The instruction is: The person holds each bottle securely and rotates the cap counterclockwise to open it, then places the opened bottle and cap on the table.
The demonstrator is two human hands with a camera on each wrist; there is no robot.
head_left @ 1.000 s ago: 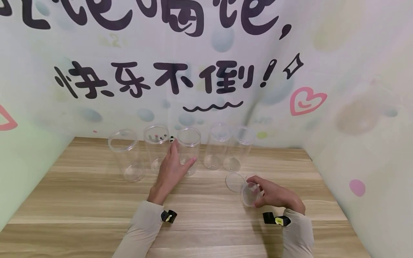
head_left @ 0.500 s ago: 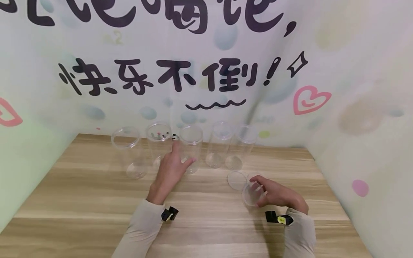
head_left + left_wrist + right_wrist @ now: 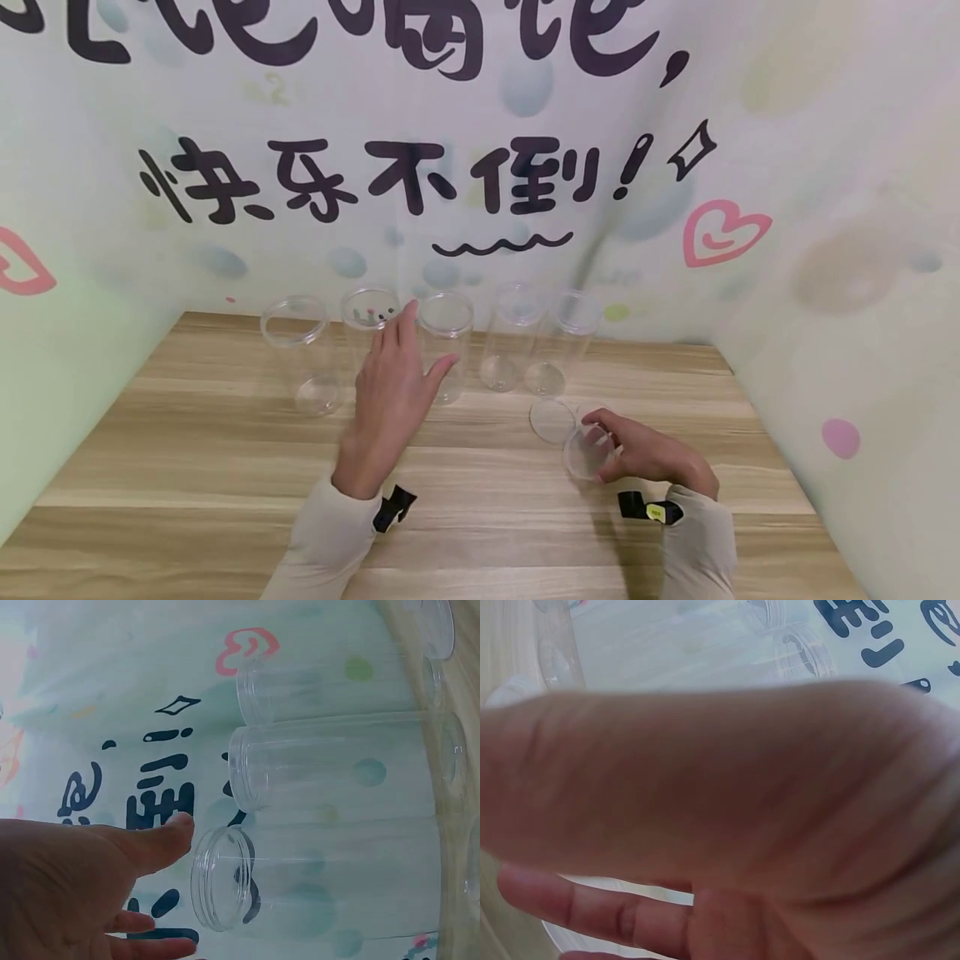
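Observation:
My left hand [image 3: 393, 383] reaches toward the row of clear plastic jars, thumb spread from straight fingers, holding nothing. Behind its thumb stands the middle jar [image 3: 447, 342], upright. In the left wrist view the thumb tip is close to that jar's threaded mouth [image 3: 206, 881]. The hand partly covers a second jar [image 3: 358, 342] on its left. Low over the table at right, my right hand [image 3: 645, 450] grips a clear round lid [image 3: 579, 454] by its edge, between thumb and curled fingers. In the right wrist view the wrist and palm hide most of this lid.
Another clear jar [image 3: 302, 367] stands at the row's left end. Two more, a jar [image 3: 510, 342] and its neighbour [image 3: 558, 346], are close together on the right. A clear lid [image 3: 552, 420] lies flat on the wooden table [image 3: 480, 517]. A printed wall sheet [image 3: 480, 108] rises behind.
My left hand has lifted and straightened its fingers, which now cover the small black-and-white print seen beside them earlier. The right hand keeps its grip on the lid.

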